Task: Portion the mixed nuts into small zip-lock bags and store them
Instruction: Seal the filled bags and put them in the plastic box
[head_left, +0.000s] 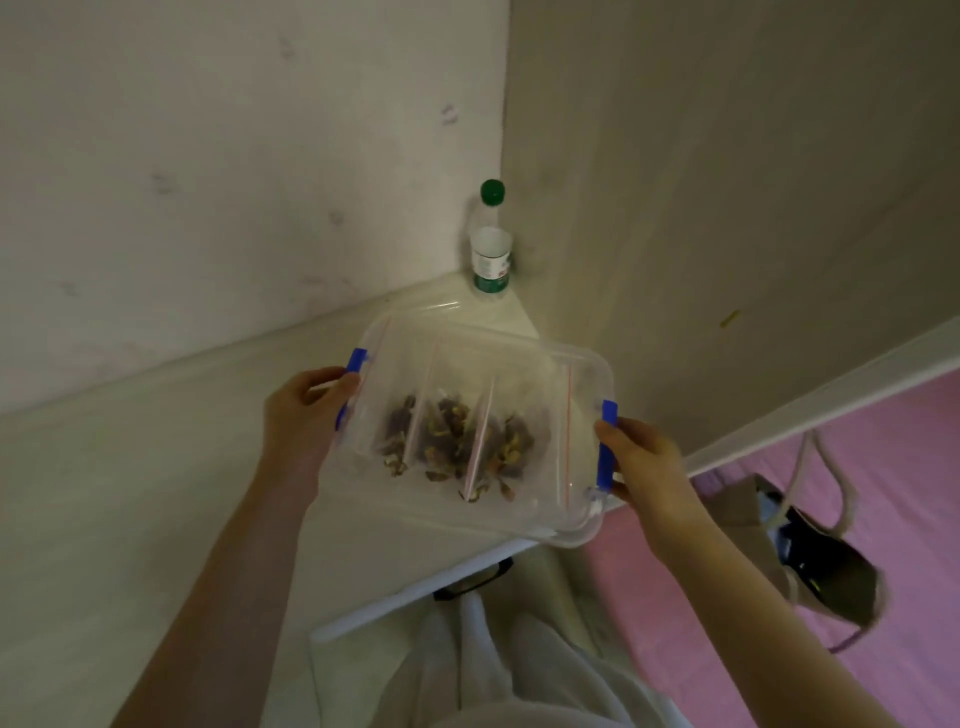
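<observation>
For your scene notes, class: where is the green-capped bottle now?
In the head view, the bottle stands upright at the far corner of the table, by the walls, just beyond the clear box.

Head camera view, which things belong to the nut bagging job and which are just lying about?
Job: clear box, gripped at its ends by the left hand and right hand; bags of nuts inside it.
Lying about: green-capped bottle; paper bag with rope handles.
</observation>
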